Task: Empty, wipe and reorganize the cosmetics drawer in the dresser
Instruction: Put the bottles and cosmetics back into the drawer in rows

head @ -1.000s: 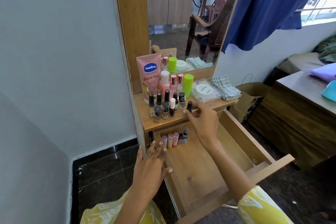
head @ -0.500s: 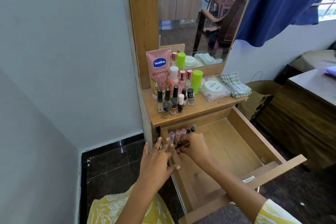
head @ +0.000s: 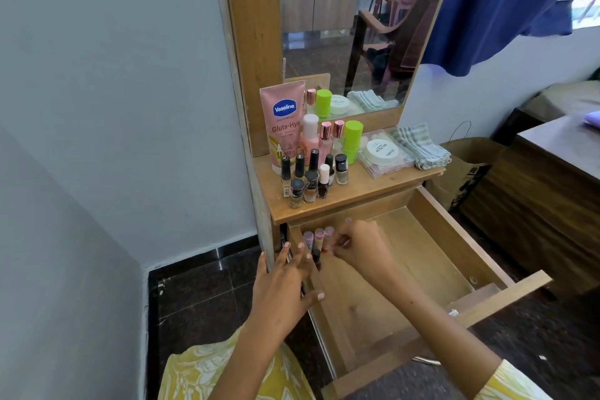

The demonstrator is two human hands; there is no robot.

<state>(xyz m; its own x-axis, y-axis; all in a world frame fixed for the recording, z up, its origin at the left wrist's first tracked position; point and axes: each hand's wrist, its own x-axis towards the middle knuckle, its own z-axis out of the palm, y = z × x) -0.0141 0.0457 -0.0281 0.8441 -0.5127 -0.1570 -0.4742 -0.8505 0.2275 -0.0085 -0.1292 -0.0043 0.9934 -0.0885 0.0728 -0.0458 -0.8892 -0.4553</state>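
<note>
Wooden dresser top (head: 363, 195) carries the remaining bottles. Open wooden drawer (head: 431, 250) holds a row of small pink-capped tubes (head: 319, 239) at its far-left corner. Right hand (head: 360, 245) pinches one there, apparently aligning it; left hand (head: 285, 282), fingers straight, steadies the drawer's left wall.

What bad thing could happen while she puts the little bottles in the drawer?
The small tubes stand packed upright at the drawer's back corner; the right hand working beside them could tip one and topple the row. The drawer is pulled far out, so leaning on it might strain it. The nail polish bottles crowd the dresser top; an arm could knock them.
</note>
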